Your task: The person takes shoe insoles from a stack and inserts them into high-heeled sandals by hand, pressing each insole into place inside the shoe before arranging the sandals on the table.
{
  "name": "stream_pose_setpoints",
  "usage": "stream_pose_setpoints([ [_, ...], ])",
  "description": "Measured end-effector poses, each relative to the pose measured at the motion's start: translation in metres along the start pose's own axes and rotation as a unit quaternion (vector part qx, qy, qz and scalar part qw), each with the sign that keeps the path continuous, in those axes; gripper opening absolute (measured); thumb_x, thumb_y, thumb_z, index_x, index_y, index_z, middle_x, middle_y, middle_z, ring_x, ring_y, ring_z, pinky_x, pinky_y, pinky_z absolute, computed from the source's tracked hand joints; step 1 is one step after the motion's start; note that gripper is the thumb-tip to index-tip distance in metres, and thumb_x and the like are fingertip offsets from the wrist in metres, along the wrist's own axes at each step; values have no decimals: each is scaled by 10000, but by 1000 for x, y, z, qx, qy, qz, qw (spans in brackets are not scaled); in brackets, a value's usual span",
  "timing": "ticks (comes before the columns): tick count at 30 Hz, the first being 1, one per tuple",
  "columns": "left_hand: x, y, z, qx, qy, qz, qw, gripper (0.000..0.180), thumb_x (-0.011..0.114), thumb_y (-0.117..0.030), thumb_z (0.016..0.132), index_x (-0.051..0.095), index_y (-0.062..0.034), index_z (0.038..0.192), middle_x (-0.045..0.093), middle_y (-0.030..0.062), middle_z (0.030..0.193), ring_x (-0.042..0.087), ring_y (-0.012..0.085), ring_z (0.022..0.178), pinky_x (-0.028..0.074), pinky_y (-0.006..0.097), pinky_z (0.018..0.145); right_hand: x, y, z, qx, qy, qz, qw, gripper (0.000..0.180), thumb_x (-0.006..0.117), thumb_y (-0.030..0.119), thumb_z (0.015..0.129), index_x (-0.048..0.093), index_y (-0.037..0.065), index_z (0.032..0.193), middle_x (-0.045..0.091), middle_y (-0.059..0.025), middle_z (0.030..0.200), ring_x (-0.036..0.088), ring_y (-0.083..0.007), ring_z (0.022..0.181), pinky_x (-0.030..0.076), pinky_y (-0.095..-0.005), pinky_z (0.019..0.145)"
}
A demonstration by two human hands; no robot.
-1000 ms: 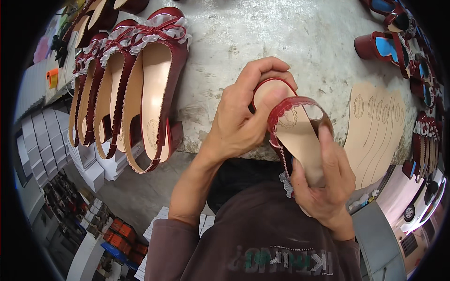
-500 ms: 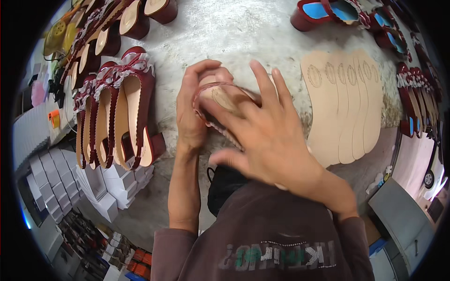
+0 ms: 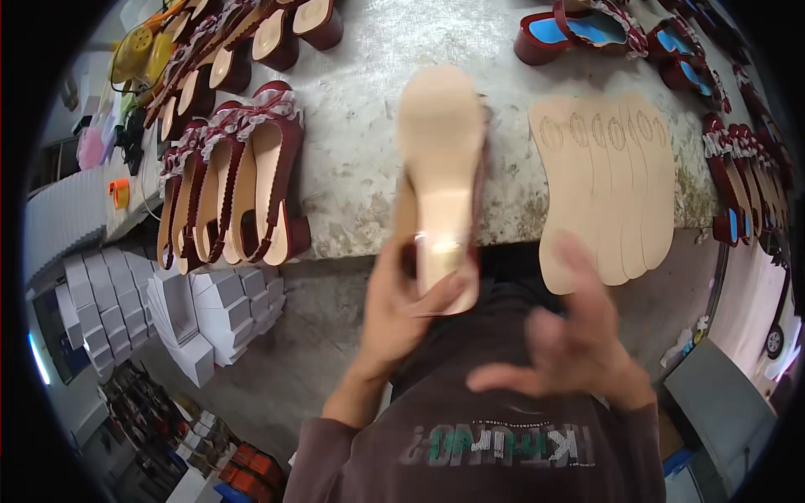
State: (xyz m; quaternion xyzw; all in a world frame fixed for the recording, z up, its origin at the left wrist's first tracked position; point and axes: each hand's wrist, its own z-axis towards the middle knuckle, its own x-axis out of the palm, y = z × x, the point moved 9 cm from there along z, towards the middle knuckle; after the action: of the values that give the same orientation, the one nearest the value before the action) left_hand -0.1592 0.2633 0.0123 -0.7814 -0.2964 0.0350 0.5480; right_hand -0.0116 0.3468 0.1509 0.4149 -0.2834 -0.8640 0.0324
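While the left hand point(image 3: 402, 310) fingers grip the upturned sandal point(image 3: 442, 176) by its heel over the surface point(image 3: 360, 126) edge, sole showing, the right hand point(image 3: 570, 352) hovers just beside it, blurred, fingers spread, holding nothing

Grey stone workbench point(image 3: 352, 180), mottled, worn front edge. Concrete floor point(image 3: 285, 369) below. White cardboard boxes point(image 3: 210, 306) stacked lower left; white corrugated sheet point(image 3: 63, 226) at far left. Grey cabinet point(image 3: 725, 407) lower right. Even daylight, no hard shadows.
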Motion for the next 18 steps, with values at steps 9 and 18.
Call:
stream_pose_setpoints([
  [9,-8,-69,66,283,-156,266,908,523,589,-13,976,380,35,1453,509,174,1376,546,244,1287,477,389,1064,81,-30,-3,-107,248,-196,943,529,610,202,817,622,-106,1247,625,-259,1241,551,-381,1280,386,-465,1170],
  [18,13,-117,115,362,-46,281,888,431,448,35,1029,499,40,1457,488,271,1513,497,344,1410,400,403,1150,116,-74,34,82,247,-107,960,846,792,360,736,510,-114,1377,507,-274,1429,406,-404,1425,268,-497,1226],
])
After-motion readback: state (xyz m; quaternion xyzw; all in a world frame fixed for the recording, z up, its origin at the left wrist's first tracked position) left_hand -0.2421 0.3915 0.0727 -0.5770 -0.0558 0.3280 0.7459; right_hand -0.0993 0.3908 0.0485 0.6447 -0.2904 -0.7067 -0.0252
